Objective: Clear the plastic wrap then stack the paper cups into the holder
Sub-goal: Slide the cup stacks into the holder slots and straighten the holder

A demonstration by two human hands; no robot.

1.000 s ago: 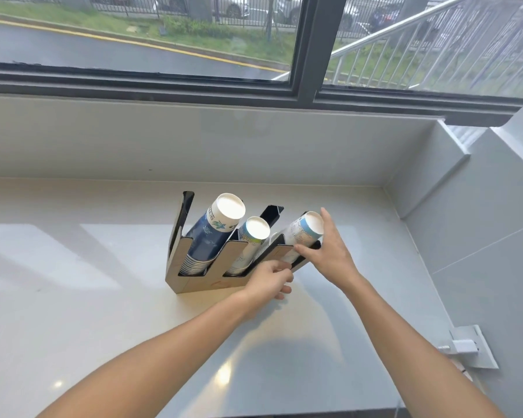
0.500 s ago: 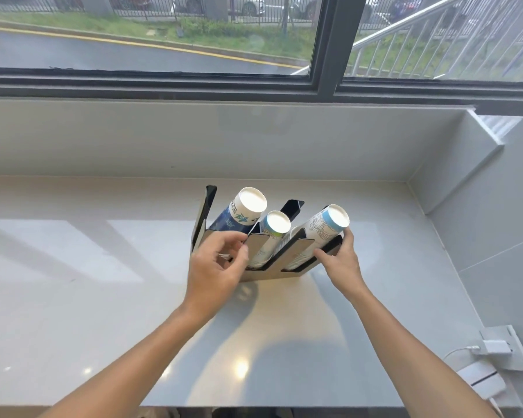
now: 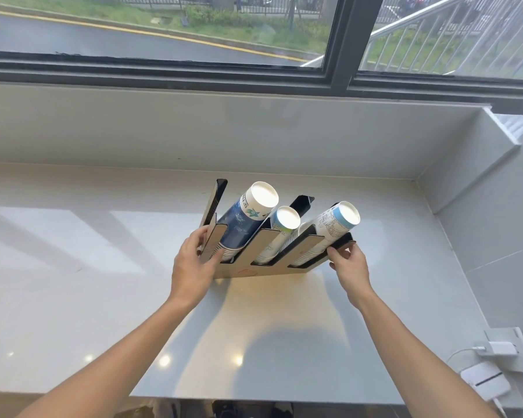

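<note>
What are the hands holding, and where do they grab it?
Both hold the cup holder. The left hand grips its left end, and the right hand grips its right end. Neither hand touches the cups.

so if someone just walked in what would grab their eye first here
Mid-counter, the cup holder with three slanted stacks: dark blue cups left, a slim stack in the middle, white printed cups right. The left hand and right hand grip its two ends. Behind, a big window shows a wet road.
</note>
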